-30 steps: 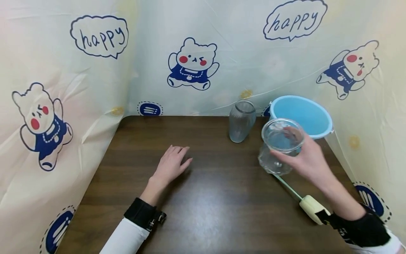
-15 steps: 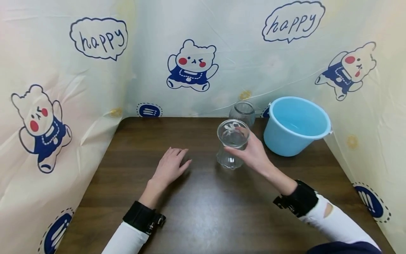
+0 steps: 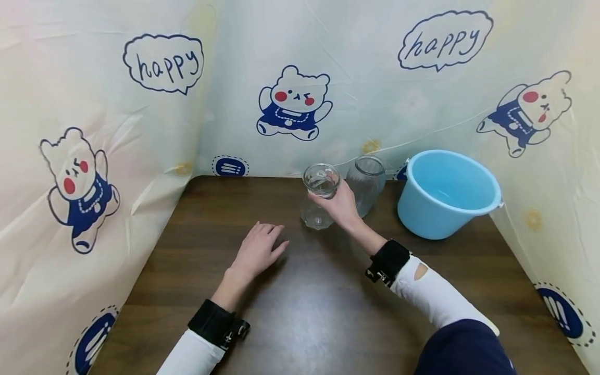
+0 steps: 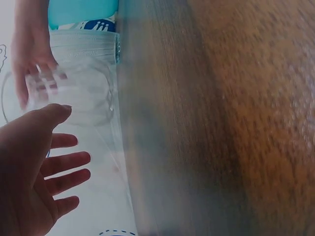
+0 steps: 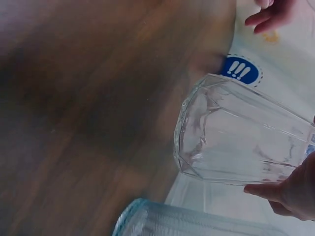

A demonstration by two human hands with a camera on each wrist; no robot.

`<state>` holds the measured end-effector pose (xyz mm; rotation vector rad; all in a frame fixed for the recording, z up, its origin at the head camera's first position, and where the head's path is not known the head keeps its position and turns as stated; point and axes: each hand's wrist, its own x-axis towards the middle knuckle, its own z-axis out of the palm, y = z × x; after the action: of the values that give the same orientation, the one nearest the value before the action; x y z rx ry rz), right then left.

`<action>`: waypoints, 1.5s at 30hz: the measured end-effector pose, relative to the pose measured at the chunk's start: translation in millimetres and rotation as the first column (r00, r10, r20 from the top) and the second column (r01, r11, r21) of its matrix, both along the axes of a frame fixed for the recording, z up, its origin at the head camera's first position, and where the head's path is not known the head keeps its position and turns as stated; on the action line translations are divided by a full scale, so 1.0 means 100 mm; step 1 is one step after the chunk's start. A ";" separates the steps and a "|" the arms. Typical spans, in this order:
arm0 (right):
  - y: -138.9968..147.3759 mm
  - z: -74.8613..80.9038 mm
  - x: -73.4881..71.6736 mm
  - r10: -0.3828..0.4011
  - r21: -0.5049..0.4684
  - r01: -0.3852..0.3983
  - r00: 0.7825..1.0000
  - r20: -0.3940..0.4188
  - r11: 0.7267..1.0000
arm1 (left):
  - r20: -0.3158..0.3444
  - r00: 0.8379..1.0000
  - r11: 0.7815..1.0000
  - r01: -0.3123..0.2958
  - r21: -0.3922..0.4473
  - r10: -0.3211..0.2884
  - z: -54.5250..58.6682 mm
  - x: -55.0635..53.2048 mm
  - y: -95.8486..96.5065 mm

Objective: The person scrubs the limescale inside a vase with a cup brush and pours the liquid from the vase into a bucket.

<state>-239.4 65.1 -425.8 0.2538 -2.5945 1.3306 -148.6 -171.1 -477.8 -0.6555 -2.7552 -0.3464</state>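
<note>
My right hand grips a clear glass vase just below its flared rim. The vase is upright, with a faceted base; whether that base touches the table I cannot tell. Just to its right stands a second, ribbed glass vase, partly behind my right hand. My left hand is low over the table, left of the held vase and apart from it. Its fingers are spread and relaxed, with nothing between them.
A light blue bucket stands at the back right of the dark wooden table. Behind and beside the table hangs a pale curtain printed with bears.
My right hand has carried the vase leftward from beside the bucket to the left of the ribbed vase. A pale green rod with a cream end has gone from view. My left hand stays put.
</note>
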 end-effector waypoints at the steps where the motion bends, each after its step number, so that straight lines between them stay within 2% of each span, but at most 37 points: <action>1: -0.03 -0.02 -0.05 -0.006 -0.002 0.006 1.000 0.004 1.000 | 0.000 1.000 1.000 0.000 -0.002 0.000 -0.01 0.01 0.00; 8: -0.13 -0.15 -0.32 -0.012 -0.012 0.012 1.000 -0.004 1.000 | 0.008 1.000 1.000 -0.012 -0.002 0.012 -0.05 0.03 0.01; 13: -0.17 -0.19 -0.42 -0.030 -0.031 0.031 0.999 0.014 0.999 | 0.013 1.000 1.000 -0.018 -0.003 0.018 -0.03 0.04 -0.03; 18: -0.22 -0.17 -0.44 -0.006 -0.050 0.008 0.999 0.039 0.999 | 0.019 0.999 1.000 -0.027 -0.012 0.027 0.01 0.02 -0.05; 24: -0.21 -0.19 -0.39 0.006 -0.060 -0.002 0.998 0.059 0.998 | 0.034 0.999 1.000 -0.023 -0.016 0.024 0.02 0.00 -0.01; 29: -0.09 -0.23 -0.23 0.035 -0.010 -0.035 0.997 0.075 0.999 | 0.024 1.000 1.000 -0.008 0.002 0.008 0.03 0.02 0.03; 34: 0.05 -0.21 0.06 0.100 0.120 -0.115 0.988 0.121 0.986 | 0.026 1.000 1.000 -0.013 0.009 0.013 0.03 0.04 0.05; 37: 0.14 -0.19 0.28 0.141 0.252 -0.165 0.984 0.108 0.954 | 0.030 0.999 1.000 -0.014 0.005 0.014 0.04 0.04 0.06; 40: 0.24 -0.15 0.48 0.177 0.373 -0.191 0.982 0.072 0.908 | 0.030 1.000 1.000 -0.008 0.013 0.008 0.05 0.04 0.07; 45: 0.43 -0.04 0.74 0.191 0.507 -0.183 0.981 0.036 0.842 | 0.010 1.000 1.000 -0.003 0.024 0.003 0.03 0.03 0.09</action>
<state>-165.7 108.1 -430.3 0.6131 -2.9228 0.6468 -145.9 -161.8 -474.5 -0.6451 -2.7567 -0.3831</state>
